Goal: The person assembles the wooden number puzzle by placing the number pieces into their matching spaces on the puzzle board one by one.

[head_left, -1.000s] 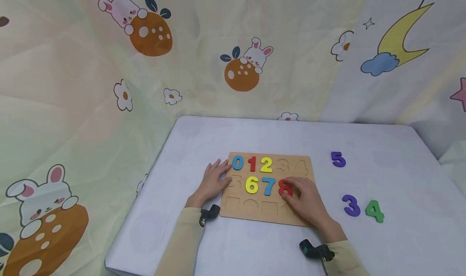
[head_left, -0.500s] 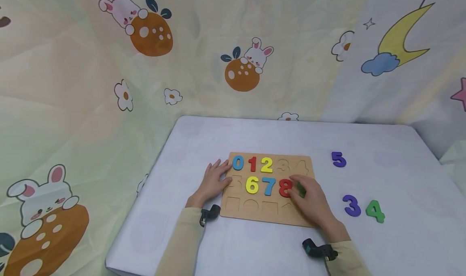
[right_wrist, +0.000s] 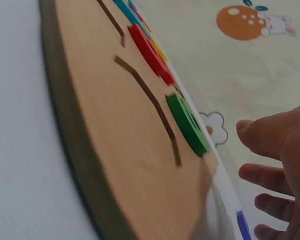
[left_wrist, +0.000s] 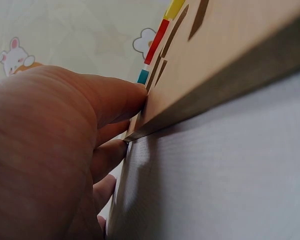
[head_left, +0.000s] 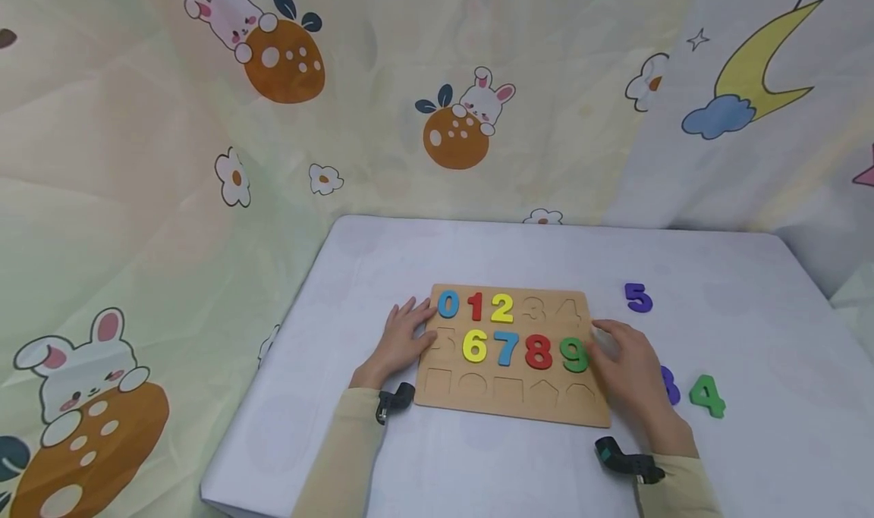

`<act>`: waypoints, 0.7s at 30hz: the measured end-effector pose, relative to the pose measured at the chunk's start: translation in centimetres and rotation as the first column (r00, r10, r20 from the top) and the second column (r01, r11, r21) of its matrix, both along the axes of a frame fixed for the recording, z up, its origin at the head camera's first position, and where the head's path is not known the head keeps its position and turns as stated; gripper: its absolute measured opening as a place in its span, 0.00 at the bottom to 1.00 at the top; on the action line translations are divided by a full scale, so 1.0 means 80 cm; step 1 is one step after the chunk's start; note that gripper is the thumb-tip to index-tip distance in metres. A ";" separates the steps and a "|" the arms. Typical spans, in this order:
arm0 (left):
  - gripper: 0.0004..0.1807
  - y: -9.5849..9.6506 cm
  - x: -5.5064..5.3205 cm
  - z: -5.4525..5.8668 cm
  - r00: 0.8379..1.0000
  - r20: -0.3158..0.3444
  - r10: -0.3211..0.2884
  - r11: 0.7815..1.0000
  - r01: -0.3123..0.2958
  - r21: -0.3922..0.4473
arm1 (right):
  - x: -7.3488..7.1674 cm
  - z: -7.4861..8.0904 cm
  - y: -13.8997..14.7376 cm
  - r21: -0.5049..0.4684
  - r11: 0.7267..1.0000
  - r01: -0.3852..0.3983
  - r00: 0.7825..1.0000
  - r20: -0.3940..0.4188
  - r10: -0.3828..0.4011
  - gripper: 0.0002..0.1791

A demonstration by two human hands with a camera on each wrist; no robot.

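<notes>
A wooden number puzzle board (head_left: 508, 409) lies on the table. Blue 0 (head_left: 448, 304), red 1, yellow 2, yellow 6, blue 7 and red 8 (head_left: 539, 352) sit in it, with green 9 (head_left: 573, 355) at the right of the middle row. My left hand (head_left: 399, 341) rests with extended fingers on the board's left edge, thumb over the rim in the left wrist view. Just off the board's right edge is my right hand (head_left: 633, 370), fingers apart and holding nothing. In the right wrist view, the green 9 (right_wrist: 187, 125) stands slightly proud of the wood.
To the right on the white-covered table (head_left: 532, 256) lie a purple 5 (head_left: 639, 298), a green 4 (head_left: 707, 396) and a purple 3 (head_left: 672, 385), partly hidden by the right hand. A printed cloth (head_left: 369, 124) hangs behind.
My right hand has let go of the green 9, now fully visible beside the 8, and has moved right off the board. The left hand stays in place.
</notes>
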State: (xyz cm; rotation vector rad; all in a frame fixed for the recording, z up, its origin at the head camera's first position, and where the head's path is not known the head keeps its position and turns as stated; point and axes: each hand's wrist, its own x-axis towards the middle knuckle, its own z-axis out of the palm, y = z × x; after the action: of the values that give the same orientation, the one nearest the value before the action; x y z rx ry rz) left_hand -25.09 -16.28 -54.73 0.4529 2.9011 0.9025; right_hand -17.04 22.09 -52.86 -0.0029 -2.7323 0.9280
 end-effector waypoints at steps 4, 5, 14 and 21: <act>0.28 0.000 0.000 0.000 1.000 -0.002 0.002 1.000 -0.002 0.006 | 0.000 0.000 0.015 0.043 0.998 0.055 0.999 0.001 -0.055 0.23; 0.28 0.000 0.000 0.000 1.000 -0.002 0.002 1.000 -0.002 0.006 | 0.000 -0.001 0.019 0.046 0.996 0.076 0.997 -0.001 -0.076 0.23; 0.28 0.000 0.000 0.001 1.000 -0.003 -0.003 1.000 0.003 0.010 | 0.000 -0.006 0.038 0.078 0.949 0.306 0.946 0.084 -0.312 0.24; 0.28 -0.001 0.000 0.001 1.000 -0.005 -0.007 1.000 0.007 -0.006 | 0.002 -0.001 0.047 0.093 0.916 0.391 0.890 0.215 -0.401 0.27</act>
State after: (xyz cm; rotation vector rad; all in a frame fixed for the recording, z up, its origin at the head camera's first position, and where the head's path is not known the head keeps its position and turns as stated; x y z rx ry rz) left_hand -25.09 -16.34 -54.65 0.4654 2.9035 0.8935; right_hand -16.88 25.87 -52.92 -0.6765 -2.7951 0.7832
